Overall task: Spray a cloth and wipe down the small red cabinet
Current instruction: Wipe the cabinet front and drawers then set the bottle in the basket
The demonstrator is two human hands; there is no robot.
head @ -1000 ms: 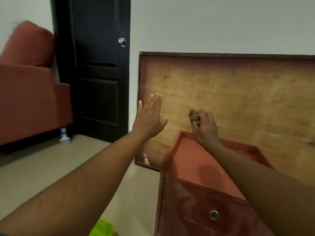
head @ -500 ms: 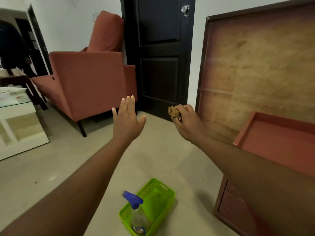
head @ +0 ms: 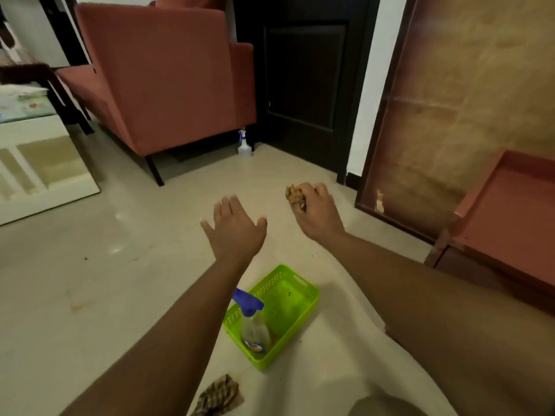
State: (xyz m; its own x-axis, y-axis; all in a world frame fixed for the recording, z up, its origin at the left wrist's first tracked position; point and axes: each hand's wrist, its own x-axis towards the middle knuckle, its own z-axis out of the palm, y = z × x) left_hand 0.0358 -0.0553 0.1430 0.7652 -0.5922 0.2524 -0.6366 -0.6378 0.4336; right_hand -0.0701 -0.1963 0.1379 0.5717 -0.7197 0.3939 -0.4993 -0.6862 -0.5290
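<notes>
My right hand (head: 315,213) is closed around a crumpled tan cloth (head: 293,194), held over the floor left of the small red cabinet (head: 507,217), whose top corner shows at the right edge. My left hand (head: 235,228) is open, fingers spread, palm down, above the floor and holding nothing. Below it, a spray bottle (head: 252,322) with a blue trigger head stands in a lime green basket (head: 300,313) on the floor, partly hidden by my left forearm.
A wooden board (head: 450,100) leans on the wall behind the cabinet. A red sofa (head: 168,76) and a dark door (head: 303,73) stand ahead, with a white spray bottle (head: 244,144) at the sofa's foot. A checked rag (head: 217,399) lies on the floor. A low white table (head: 39,163) is at left.
My view has swung left and down from the cabinet top to the floor. Both hands dropped lower; the basket with the spray bottle came into fuller view. My right hand kept the cloth.
</notes>
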